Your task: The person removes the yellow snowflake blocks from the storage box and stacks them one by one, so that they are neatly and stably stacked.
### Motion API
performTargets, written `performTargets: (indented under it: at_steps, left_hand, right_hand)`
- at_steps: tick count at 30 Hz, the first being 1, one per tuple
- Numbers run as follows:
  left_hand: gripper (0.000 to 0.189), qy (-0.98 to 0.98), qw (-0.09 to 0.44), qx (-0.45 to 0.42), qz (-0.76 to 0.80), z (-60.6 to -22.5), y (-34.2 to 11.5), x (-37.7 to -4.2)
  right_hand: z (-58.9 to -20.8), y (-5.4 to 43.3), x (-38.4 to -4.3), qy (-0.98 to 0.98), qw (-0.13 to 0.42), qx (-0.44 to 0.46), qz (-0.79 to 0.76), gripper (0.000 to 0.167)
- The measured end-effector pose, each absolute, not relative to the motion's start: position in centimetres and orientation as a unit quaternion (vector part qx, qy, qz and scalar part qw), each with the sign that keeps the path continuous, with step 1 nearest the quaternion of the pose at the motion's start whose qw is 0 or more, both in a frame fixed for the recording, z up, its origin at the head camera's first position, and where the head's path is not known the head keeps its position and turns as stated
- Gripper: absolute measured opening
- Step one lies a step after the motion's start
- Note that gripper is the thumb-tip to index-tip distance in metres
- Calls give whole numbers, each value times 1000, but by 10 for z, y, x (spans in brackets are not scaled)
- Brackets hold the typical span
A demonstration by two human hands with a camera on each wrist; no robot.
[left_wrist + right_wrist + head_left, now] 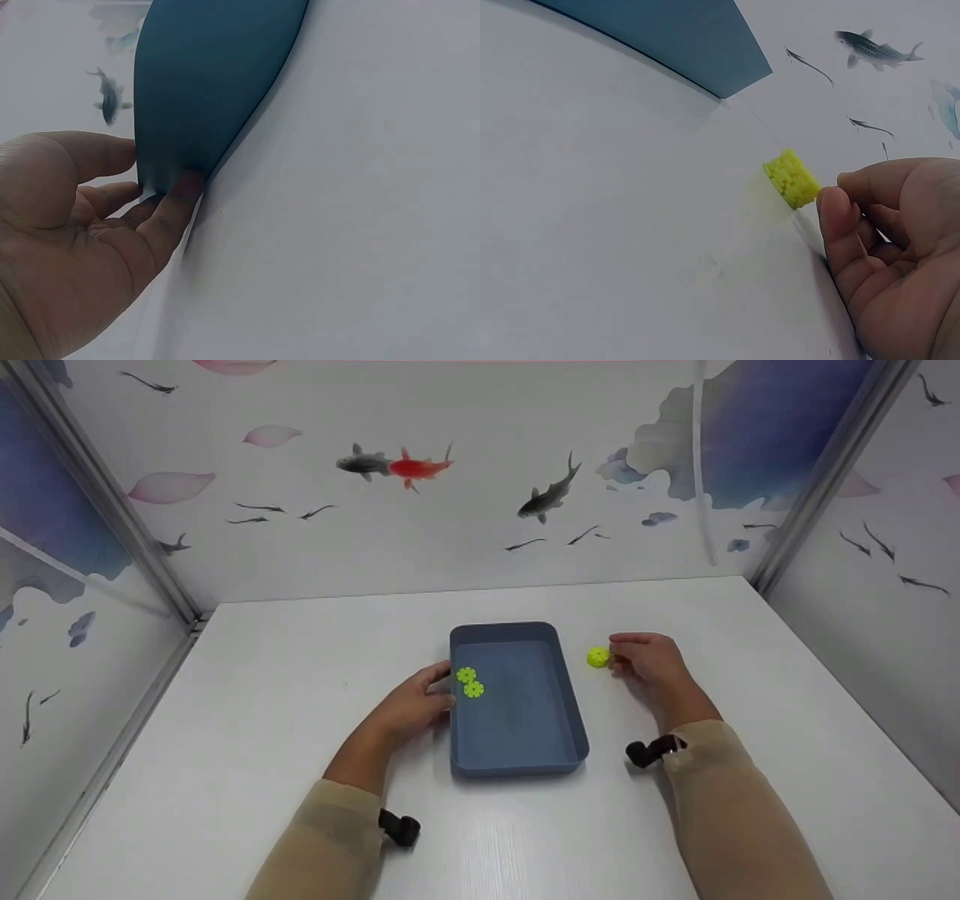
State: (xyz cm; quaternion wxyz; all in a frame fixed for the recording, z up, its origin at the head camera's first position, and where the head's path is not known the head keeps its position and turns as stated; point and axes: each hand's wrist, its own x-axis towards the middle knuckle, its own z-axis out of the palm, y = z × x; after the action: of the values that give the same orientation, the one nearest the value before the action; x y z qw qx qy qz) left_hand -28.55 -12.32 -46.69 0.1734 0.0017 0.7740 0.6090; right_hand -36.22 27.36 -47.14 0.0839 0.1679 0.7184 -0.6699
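Observation:
A blue-grey rectangular tray point(517, 771) lies on the white table. My left hand point(414, 706) touches the outside of its left wall, thumb and fingers spread along the side; in the left wrist view the fingertips meet the tray wall point(210, 82). Inside the tray, close to that wall, lie two yellow-green notched discs point(473, 689). To the tray's right stands a short stack of the same discs point(598, 658). My right hand point(651, 664) is beside this stack with bent fingers, thumb and index tips right at its edge. No disc shows between them in the right wrist view.
The white table point(495, 840) is bounded by a printed back wall point(465, 540) and side walls with metal corner posts point(832, 472). Dark wrist devices point(649, 751) are strapped over both beige sleeves. The tray stands between the two hands.

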Motion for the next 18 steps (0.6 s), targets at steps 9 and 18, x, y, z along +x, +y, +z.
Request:
performTargets:
  at_steps: [9,18]
  left_hand:
    - [70,784,173,-3,596,-465,-123,-286]
    - [69,773,174,3,610,-465,-122,-285]
  right_hand:
    - [-457,268,-362,749,68,159,-640,41]
    - [-427,232,-350,719,77,73,-687,35]
